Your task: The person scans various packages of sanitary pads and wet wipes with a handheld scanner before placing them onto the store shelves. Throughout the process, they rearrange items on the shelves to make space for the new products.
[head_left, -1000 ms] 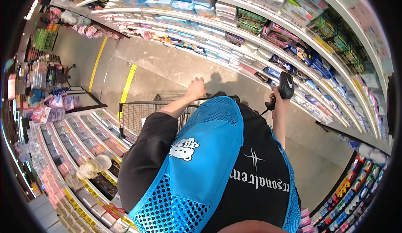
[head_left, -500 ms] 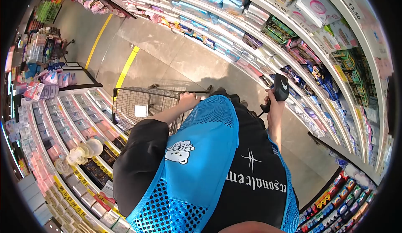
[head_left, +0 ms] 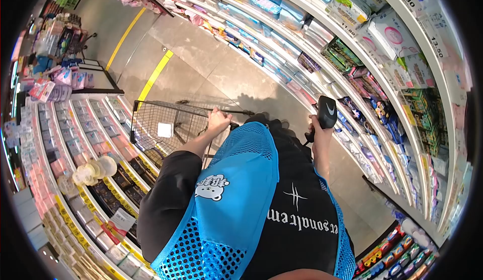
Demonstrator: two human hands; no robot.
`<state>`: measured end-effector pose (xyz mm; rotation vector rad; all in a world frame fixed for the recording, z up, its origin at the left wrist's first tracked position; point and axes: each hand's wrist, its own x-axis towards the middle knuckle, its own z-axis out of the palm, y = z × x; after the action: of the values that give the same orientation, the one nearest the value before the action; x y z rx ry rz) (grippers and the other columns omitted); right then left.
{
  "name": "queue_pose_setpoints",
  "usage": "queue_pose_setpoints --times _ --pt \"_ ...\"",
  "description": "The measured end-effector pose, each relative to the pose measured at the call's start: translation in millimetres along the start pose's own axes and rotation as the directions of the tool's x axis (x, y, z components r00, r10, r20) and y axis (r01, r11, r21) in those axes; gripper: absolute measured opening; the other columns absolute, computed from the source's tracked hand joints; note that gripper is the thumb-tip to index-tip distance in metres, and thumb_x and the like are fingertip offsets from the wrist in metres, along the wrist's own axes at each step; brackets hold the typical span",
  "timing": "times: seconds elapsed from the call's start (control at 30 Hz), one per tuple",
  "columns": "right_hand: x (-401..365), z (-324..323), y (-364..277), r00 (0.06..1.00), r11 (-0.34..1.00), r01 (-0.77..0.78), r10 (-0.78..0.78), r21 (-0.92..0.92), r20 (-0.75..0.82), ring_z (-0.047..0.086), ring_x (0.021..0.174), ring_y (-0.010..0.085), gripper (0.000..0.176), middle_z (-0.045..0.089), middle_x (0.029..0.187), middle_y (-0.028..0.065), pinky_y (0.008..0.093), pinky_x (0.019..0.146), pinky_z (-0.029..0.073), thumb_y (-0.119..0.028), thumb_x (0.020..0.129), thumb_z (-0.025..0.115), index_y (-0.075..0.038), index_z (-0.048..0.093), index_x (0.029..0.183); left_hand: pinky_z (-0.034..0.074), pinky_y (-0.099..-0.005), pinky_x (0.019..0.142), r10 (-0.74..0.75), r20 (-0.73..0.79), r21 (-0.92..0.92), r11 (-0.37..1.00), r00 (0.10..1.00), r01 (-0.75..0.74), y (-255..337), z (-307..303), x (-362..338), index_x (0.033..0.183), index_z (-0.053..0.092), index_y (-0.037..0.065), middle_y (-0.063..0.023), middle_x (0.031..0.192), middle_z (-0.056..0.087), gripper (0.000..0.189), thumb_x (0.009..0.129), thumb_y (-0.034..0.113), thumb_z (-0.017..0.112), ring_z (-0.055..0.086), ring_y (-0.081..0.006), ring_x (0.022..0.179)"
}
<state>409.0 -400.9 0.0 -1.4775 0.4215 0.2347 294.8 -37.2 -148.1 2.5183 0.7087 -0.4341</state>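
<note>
My left hand (head_left: 220, 121) is closed over the handle bar of a wire shopping cart (head_left: 157, 124). A white card (head_left: 165, 130) shows inside the cart's basket. On the other side, my right hand (head_left: 321, 133) grips a black handheld barcode scanner (head_left: 327, 112) by its handle. The scanner's rounded head, with a pale curved mark, points up and away from me. Part of my right hand's fingers is hidden behind the scanner handle.
Tall shelves (head_left: 352, 58) of packaged goods with price strips line the right. Lower tiered shelves (head_left: 95, 164) of small packs run along the left. Between them lies a grey floor (head_left: 201, 68) with a yellow stripe (head_left: 155, 76). Another display (head_left: 407, 255) stands at the lower right.
My right hand and the scanner have shifted left and slightly down in view. My left hand on the cart handle has moved slightly left. The shelves have shifted a little in view.
</note>
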Motion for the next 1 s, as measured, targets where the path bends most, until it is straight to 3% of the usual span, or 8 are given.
queue_pose_setpoints --times 0.13,0.27,0.4,0.63,0.8,0.9,0.93,1.0 --pt "9 -5 -1 0.998 1.0 0.008 -0.008 -0.003 0.061 0.054 0.057 0.0081 0.012 0.06 0.067 0.0018 0.0222 0.054 0.04 -0.01 0.091 0.07 0.001 0.068 0.095 0.033 -0.0476 0.107 0.065 0.028 0.046 0.997 0.997 -0.066 -3 -5 26 0.082 0.077 0.002 -0.025 0.111 0.066 0.045 0.083 0.042 0.057 0.052 -0.0341 0.119" --pt "12 -13 -3 0.994 1.0 -0.009 0.01 -0.01 0.112 0.055 0.059 0.0083 0.013 0.06 0.068 0.0022 0.0224 0.054 0.041 -0.011 0.091 0.07 0.001 0.068 0.095 0.034 -0.0477 0.104 0.045 -0.134 0.043 0.998 0.99 -0.04 -13 -2 54 0.082 0.077 0.004 -0.0256 0.106 0.067 0.041 0.081 0.04 0.057 0.053 -0.035 0.117" --pt "16 -19 1 0.988 1.0 -0.027 0.026 -0.001 0.153 0.055 0.059 0.0081 0.013 0.06 0.068 0.0019 0.0225 0.054 0.041 -0.011 0.091 0.069 0.001 0.068 0.095 0.034 -0.0482 0.104 0.021 -0.121 0.115 0.993 0.992 -0.007 -9 -18 84 0.083 0.077 0.005 -0.0224 0.102 0.069 0.041 0.081 0.04 0.056 0.054 -0.0338 0.117" --pt "14 -18 0 0.993 1.0 -0.023 0.022 0.012 0.114 0.054 0.058 0.0079 0.014 0.059 0.067 0.0018 0.0224 0.054 0.04 -0.012 0.092 0.068 0.001 0.069 0.095 0.034 -0.0467 0.105 -0.075 -0.008 0.103 0.992 0.997 0.076 1 -47 133 0.089 0.077 0.005 -0.0201 0.106 0.071 0.049 0.082 0.045 0.05 0.058 -0.0338 0.117" --pt "13 -3 -5 1.0 1.0 0.026 -0.026 0.016 0.002 0.053 0.057 0.0076 0.014 0.058 0.066 0.001 0.0225 0.054 0.039 -0.011 0.092 0.068 0.002 0.069 0.094 0.036 -0.0455 0.108 -0.126 0.164 0.144 0.984 0.978 0.102 6 -67 178 0.113 0.071 0.004 -0.0201 0.125 0.064 0.061 0.088 0.05 0.04 0.057 -0.0358 0.121" --pt "10 15 -3 0.999 1.0 0.031 -0.031 -0.005 -0.045 0.052 0.057 0.0072 0.013 0.058 0.066 0.0003 0.0226 0.053 0.038 -0.011 0.091 0.068 0.002 0.069 0.093 0.035 -0.0461 0.111 -0.032 0.301 0.147 0.989 0.953 -0.014 -2 -64 214 0.121 0.066 0.002 -0.02 0.128 0.063 0.068 0.09 0.055 0.037 0.055 -0.0352 0.126" --pt "9 21 -3 0.999 1.0 0.016 -0.017 -0.022 -0.052 0.052 0.057 0.007 0.013 0.058 0.066 0.0001 0.0226 0.052 0.038 -0.011 0.091 0.068 0.002 0.069 0.093 0.039 -0.0453 0.109 0.026 0.394 0.2 0.973 0.919 -0.113 -7 -54 241 0.121 0.066 0.001 -0.0222 0.132 0.059 0.059 0.091 0.049 0.046 0.053 -0.0341 0.128" --pt "4 36 -4 0.998 0.999 0.014 -0.017 -0.043 -0.064 0.051 0.057 0.0064 0.011 0.057 0.065 -0.0009 0.0224 0.052 0.037 -0.011 0.092 0.068 0.0 0.07 0.093 0.047 -0.0453 0.101 -0.009 0.287 0.403 0.909 0.958 -0.112 95 -150 184 0.122 0.062 0.001 -0.0241 0.126 0.062 0.051 0.088 0.039 0.06 0.057 -0.0371 0.122"
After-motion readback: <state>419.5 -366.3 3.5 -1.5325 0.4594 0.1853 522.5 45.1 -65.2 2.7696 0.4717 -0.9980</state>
